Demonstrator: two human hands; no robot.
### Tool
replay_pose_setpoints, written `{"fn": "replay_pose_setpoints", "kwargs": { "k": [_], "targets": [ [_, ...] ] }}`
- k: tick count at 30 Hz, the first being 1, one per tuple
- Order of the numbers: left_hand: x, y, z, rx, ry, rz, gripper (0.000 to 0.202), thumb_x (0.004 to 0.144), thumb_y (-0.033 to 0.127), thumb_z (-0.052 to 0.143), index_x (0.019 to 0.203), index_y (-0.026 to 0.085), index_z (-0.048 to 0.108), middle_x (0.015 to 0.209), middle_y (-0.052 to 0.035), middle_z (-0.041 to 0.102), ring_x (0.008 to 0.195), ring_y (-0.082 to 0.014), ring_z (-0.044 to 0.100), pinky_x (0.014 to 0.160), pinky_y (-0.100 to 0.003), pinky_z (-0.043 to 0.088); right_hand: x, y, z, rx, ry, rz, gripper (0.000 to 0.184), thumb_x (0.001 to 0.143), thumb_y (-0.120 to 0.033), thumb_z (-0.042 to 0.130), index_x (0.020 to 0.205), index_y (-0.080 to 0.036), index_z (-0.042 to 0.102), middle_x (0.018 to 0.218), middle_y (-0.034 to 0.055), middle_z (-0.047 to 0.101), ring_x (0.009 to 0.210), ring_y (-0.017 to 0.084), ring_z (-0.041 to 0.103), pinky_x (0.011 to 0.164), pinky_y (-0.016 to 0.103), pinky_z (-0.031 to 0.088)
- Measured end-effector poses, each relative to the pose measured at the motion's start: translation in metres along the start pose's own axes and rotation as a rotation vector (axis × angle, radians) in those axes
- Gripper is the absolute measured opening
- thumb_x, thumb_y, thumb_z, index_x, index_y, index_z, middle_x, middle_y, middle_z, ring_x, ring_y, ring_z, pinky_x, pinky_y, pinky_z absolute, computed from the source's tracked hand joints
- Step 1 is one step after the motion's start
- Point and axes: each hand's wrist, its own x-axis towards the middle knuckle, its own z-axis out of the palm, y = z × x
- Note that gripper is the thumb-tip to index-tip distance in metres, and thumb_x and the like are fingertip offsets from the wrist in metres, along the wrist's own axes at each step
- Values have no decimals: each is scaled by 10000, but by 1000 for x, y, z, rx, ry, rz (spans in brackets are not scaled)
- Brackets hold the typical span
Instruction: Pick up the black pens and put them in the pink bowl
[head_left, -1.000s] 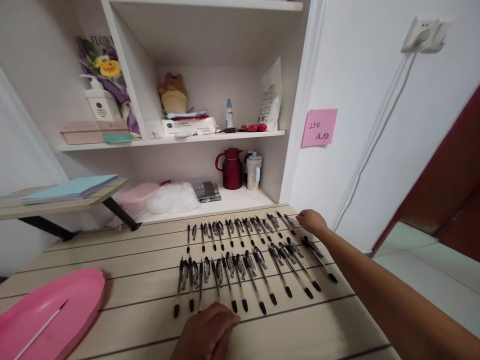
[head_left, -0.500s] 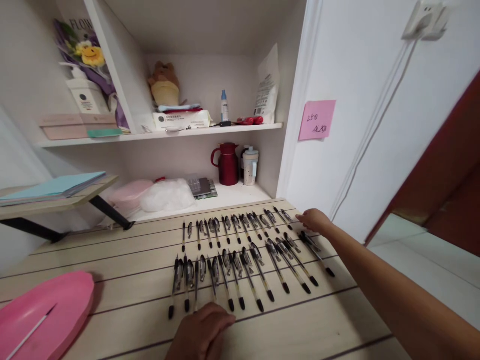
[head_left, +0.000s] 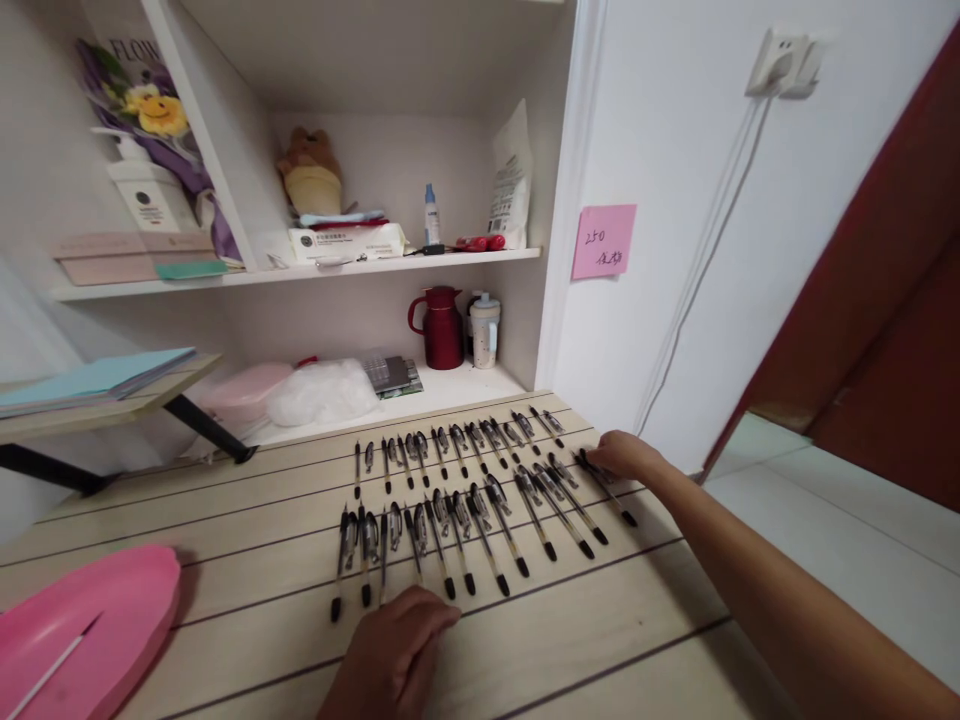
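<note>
— Where are the pens (head_left: 459,515)?

— Across the middle of the desk (head_left: 247,540), in two rows, one behind the other, tips towards the near edge. They fan out a little towards the right edge.

— How many?

— More than a dozen in each row. They overlap too much for an exact count.

— And the hands?

— The right hand (head_left: 626,455) is at the right end of the near row, fingers bunched down on the top of the last pen (head_left: 615,500). I cannot tell whether its grip pinches the pen or only touches it. The left hand (head_left: 394,650) lies palm down by the near edge, its grip loose and holding nothing, fingertips just short of the pen tips.

— What else is on the desk?

— One pink tray (head_left: 112,600) at the near left corner, with one white stick (head_left: 52,665) lying in it. The top is pale wood with dark grooves running across.

— And beyond it?

— A white shelf (head_left: 465,385) unit behind the far edge, holding one red jug (head_left: 442,330) and one white cup (head_left: 485,330) side by side. One pink note (head_left: 604,240) is stuck on the wall to the right, and one wall socket (head_left: 784,62) sits higher up, beside a dark red door (head_left: 885,330).
</note>
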Motion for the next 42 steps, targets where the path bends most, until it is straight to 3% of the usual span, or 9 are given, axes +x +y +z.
{"fn": "replay_pose_setpoints", "kwargs": {
  "k": [8,19,30,39,42],
  "targets": [
    [0,4,4,7,-18,-39,274,806,77,417,1005,204,556,839,-60,615,750,-123,597,653,-211,475,-4,3,8,93,-26,12,243,647,-328,521,662,-123,651,662,127,649,656,209,608,482,239,359],
    [-1,8,10,22,-51,-19,269,804,92,426,1009,202,563,842,-65,612,739,-122,594,644,-210,469,-9,7,9,210,-20,75,215,659,-324,528,561,-148,601,560,62,615,502,143,562,429,218,346],
    [4,16,10,83,-74,28,261,811,119,409,1000,190,574,810,-75,621,699,-128,594,608,-207,476,-11,4,12,128,58,59,259,662,-361,566,727,-124,648,765,134,668,711,215,624,515,240,382],
    [6,21,9,94,-77,30,251,807,116,425,992,193,576,818,-68,627,699,-125,599,615,-208,483,-18,6,5,106,64,35,402,726,-458,504,769,-95,671,798,166,672,755,219,628,564,241,398],
    [6,22,9,92,-81,30,260,804,107,421,995,196,574,826,-65,627,706,-124,600,619,-209,483,-23,9,1,96,58,27,393,726,-423,498,783,-77,676,813,180,670,746,225,627,551,248,394]
  ]
}}
